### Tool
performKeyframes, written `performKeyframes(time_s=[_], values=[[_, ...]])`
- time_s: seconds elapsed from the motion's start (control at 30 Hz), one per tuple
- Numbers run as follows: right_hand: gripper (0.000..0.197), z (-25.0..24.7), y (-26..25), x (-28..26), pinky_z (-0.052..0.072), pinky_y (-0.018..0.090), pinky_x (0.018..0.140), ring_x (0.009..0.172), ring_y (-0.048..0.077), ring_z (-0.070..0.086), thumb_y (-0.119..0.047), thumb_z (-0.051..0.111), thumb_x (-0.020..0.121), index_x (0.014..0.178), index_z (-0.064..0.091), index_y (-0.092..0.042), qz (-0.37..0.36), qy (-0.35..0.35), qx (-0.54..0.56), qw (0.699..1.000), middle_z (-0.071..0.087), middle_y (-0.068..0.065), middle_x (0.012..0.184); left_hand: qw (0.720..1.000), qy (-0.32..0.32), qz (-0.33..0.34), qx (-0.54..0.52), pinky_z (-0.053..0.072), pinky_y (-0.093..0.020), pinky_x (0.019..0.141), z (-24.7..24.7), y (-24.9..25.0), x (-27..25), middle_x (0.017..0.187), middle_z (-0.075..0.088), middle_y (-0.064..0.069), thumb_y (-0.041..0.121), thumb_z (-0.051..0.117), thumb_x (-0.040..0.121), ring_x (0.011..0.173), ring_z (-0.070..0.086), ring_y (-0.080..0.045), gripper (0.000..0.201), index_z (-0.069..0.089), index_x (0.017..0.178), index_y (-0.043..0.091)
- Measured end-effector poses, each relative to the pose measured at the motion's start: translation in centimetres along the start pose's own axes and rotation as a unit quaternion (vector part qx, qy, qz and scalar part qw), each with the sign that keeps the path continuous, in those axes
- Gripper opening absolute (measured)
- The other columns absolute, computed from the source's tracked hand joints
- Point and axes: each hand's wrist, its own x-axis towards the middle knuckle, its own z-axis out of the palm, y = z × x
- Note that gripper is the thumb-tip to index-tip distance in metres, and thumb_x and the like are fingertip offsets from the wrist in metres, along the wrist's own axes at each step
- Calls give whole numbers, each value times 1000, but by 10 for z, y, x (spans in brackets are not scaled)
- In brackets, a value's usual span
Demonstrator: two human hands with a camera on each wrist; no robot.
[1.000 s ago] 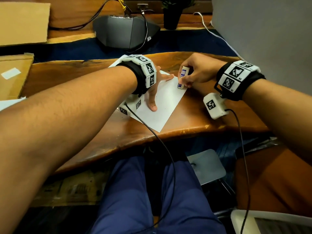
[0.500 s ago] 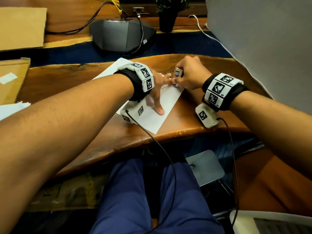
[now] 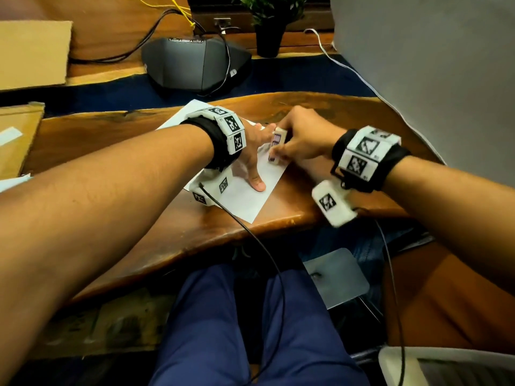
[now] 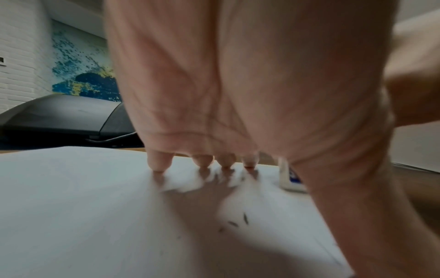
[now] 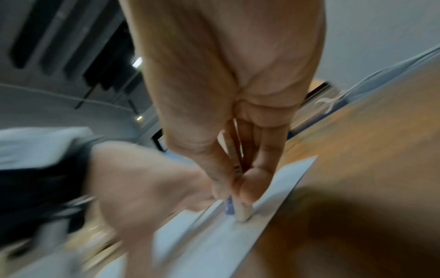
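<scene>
Head view: the right hand [image 3: 302, 139] pinches a small eraser [image 3: 278, 137], its lower end on the paper [image 3: 245, 203] — the left hand [image 3: 250, 160] presses straight, spread fingers down, pinning that paper to the surface [image 3: 295, 199] so rubbing cannot drag it.

The left forearm [image 3: 111, 190] comes in from 8 o'clock and the right forearm [image 3: 459, 190] from 4 o'clock, so the hands meet just above the middle. The left hand [image 3: 250, 151] is spread palm down. Its fingers [image 4: 158, 161] are straight, tips pressed onto the sheet [image 3: 245, 201], and the thumb [image 3: 257, 185] points to 6 o'clock. The right hand [image 3: 301, 137], close at its 3 o'clock, is curled, pinching an eraser [image 3: 277, 144] end down.
</scene>
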Motion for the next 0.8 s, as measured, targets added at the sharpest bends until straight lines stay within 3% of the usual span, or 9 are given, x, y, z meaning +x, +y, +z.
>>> performKeyframes(time_s=[0.1,0.23,0.33,0.4,0.5,0.57,0.63,0.7,0.8], values=[[29,-14,15,11,45,15,58,75,5,62,-28,81,81,104,73,-11,61,35,24,997,71,2,99,1000,8,5,-8,11,-54,118,2,2,1,163,-10,10,64,84,53,151,3,-24,139,-11,152,45],[20,-1,2,1,45,15,56,73,5,62,-27,81,81,97,75,-15,1,-24,-7,1000,69,-2,90,1000,7,-5,6,24,-55,114,1,0,1,163,12,-1,74,80,41,146,23,-32,144,-3,153,41],[22,-10,9,9,46,16,58,75,3,63,-29,81,81,98,73,-17,50,7,24,998,69,-3,90,1000,3,4,-6,13,-57,117,2,0,1,164,-4,5,68,83,49,150,7,-28,141,-11,152,43],[26,-12,13,15,51,20,62,82,11,68,-29,81,80,99,74,-13,78,52,35,995,71,3,97,1000,9,11,-12,9,-57,118,3,2,1,163,-12,8,63,84,55,151,-1,-24,139,-14,151,44],[17,5,1,6,57,28,63,80,15,68,-24,81,80,89,75,-12,24,32,4,999,72,5,94,1000,4,-10,-8,25,-56,115,0,1,-1,163,14,0,74,82,40,145,26,-32,142,0,153,43],[16,8,-3,-2,54,24,60,75,10,66,-24,80,82,90,75,-11,7,3,-9,1000,72,1,89,1000,0,-9,2,27,-56,114,0,0,-2,162,20,-2,79,79,31,142,31,-33,147,5,153,41],[22,-3,5,4,48,17,58,74,5,62,-27,80,82,97,74,-12,48,15,19,999,70,-1,92,1000,1,-3,-9,15,-56,118,2,1,-2,165,-1,5,70,82,47,150,11,-27,141,-7,153,43],[28,-11,10,10,49,19,62,81,10,64,-28,80,81,102,73,-11,85,49,40,994,70,2,97,1000,12,4,-14,9,-55,119,3,3,-3,163,-11,9,63,84,56,151,0,-23,137,-12,152,44],[18,-1,3,6,47,16,59,81,11,66,-25,79,82,93,74,-12,36,22,13,999,70,1,93,1000,13,-9,-9,22,-54,114,2,2,-5,164,10,2,66,84,51,147,21,-29,138,-5,154,41]])
